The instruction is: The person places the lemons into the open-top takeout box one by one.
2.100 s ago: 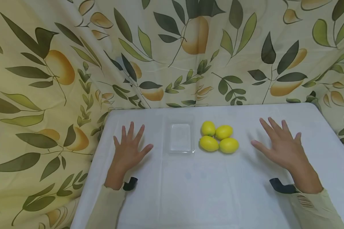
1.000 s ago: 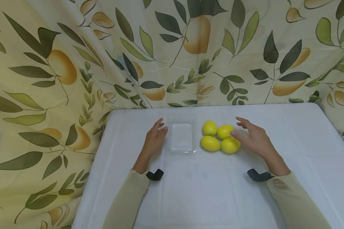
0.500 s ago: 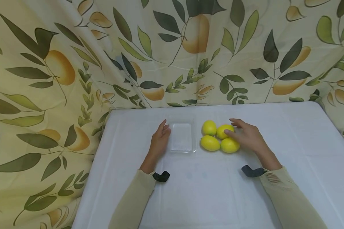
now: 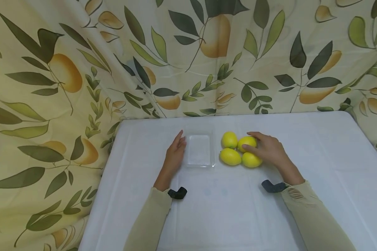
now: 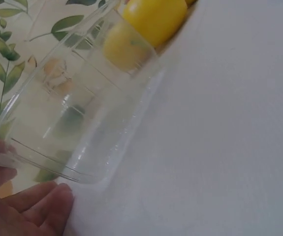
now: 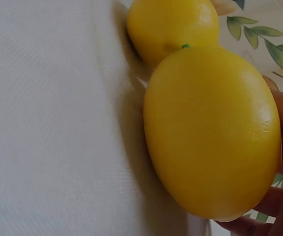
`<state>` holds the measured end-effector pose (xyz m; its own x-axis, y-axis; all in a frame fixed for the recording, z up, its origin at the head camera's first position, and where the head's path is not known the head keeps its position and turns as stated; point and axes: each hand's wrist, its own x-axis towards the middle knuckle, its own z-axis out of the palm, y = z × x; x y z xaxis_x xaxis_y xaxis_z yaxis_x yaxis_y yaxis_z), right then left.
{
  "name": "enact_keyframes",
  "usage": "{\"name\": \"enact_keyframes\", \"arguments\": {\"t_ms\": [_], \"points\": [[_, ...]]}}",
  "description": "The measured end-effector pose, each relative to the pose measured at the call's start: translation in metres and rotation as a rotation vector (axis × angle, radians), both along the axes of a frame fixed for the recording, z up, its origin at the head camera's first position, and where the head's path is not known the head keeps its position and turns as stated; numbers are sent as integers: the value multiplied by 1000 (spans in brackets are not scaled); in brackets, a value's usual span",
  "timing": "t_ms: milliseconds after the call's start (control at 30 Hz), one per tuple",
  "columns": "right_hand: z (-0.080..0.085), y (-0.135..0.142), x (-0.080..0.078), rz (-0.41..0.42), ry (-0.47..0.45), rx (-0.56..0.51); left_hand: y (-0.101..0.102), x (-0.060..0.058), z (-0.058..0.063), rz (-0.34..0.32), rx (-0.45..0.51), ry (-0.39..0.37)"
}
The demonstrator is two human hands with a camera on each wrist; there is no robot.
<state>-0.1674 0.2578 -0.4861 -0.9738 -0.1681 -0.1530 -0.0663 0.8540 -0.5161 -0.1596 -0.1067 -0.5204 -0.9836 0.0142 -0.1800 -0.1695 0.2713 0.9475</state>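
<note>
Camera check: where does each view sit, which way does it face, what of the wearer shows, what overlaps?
Head: worn on the head, facing forward and down at the white table, clear container, four lemons and leaf-print curtain; left hand, right hand and sleeves show.
Left wrist: on that wrist, facing the container, tilted; part of the left hand, lower left.
Right wrist: on that wrist, facing a lemon up close, tilted; part of the right hand, right edge.
Shared: head and left wrist both show the container; lemons appear in all three.

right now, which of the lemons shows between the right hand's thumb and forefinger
The back-right lemon: it shows between thumb and forefinger of the right hand. The back-left lemon, front-left lemon and front-right lemon are outside that gap.
</note>
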Motion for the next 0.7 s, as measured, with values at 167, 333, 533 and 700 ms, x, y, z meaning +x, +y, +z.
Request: {"name": "enact_keyframes", "arguments": {"t_ms": [167,333,533,700], "points": [[-3,-2,-2,-6,0,18,-6,-1,-4,-25,34,-13],[-6,-1,-3,-20,-23,14,-9,-1,-7,-50,6,-38],[-7,-3,-4,-36,-26,-22,-11,-3,-9,-62,-62,-30],[-8,-4,-3,-40,-22,-32,-11,-4,-9,-67,-69,-22]]}}
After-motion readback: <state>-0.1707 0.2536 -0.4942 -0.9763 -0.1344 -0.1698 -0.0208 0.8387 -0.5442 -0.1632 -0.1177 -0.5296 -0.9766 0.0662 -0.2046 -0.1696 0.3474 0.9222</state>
